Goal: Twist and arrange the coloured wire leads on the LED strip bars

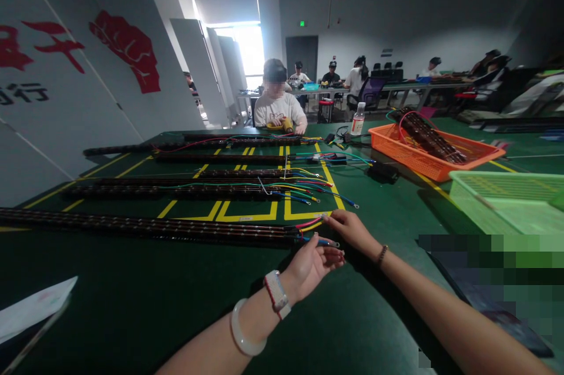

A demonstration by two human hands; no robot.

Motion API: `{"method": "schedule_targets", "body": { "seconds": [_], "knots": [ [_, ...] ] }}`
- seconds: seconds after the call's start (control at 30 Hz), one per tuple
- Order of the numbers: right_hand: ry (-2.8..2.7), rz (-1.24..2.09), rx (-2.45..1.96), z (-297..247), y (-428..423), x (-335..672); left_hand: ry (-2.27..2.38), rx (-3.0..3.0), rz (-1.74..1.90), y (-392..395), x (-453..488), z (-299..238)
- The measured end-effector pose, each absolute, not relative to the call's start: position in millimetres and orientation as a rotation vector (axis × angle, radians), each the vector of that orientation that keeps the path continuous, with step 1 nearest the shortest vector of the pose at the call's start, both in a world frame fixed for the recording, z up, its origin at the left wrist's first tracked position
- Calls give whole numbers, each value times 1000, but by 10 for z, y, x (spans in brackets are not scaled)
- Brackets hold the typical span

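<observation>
A long dark cable bundle [176, 228] lies across the near part of the table. Coloured wires come out of its right end. My right hand [352, 231] pinches the tip of the red wire [308, 224] there, with a yellow wire [314, 227] just beneath. Palm turned up, my left hand [314, 266] is open below that end, thumb apart from the loosely bent fingers. Right by its fingers is a blue wire [326, 242] with a metal ring terminal; whether they touch I cannot tell.
More dark bundles [176, 190] with coloured wire ends lie on the green table [176, 304] among yellow tape lines. To the right stand an orange basket [409, 157], a green basket [484, 204] and a bottle [358, 119]. A person [279, 104] sits opposite holding a yellow tool.
</observation>
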State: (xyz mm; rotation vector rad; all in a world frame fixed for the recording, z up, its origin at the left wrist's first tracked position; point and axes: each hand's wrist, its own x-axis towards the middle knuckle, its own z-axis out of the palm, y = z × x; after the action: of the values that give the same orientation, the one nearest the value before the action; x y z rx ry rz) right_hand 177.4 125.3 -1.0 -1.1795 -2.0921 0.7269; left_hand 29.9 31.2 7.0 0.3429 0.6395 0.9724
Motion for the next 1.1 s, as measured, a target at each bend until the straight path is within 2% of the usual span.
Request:
{"method": "schedule_targets", "body": {
  "seconds": [0.1, 0.53, 0.63, 0.8, 1.1],
  "knots": [
    [-2087, 694, -1180, -8, 1266, 1769, 635, 347, 988, 307, 304, 79],
    [-2100, 915, -1290, -25, 1114, 1958, 666, 350, 931, 313, 289, 89],
    [-2189, 828, -1127, 37, 1056, 2012, 682, 336, 922, 318, 293, 109],
    [-2385, 501, -866, 89, 952, 2008, 677, 327, 943, 332, 305, 120],
    [-2367, 477, -999, 37, 975, 1964, 659, 438, 867, 307, 305, 88]
  ]
}}
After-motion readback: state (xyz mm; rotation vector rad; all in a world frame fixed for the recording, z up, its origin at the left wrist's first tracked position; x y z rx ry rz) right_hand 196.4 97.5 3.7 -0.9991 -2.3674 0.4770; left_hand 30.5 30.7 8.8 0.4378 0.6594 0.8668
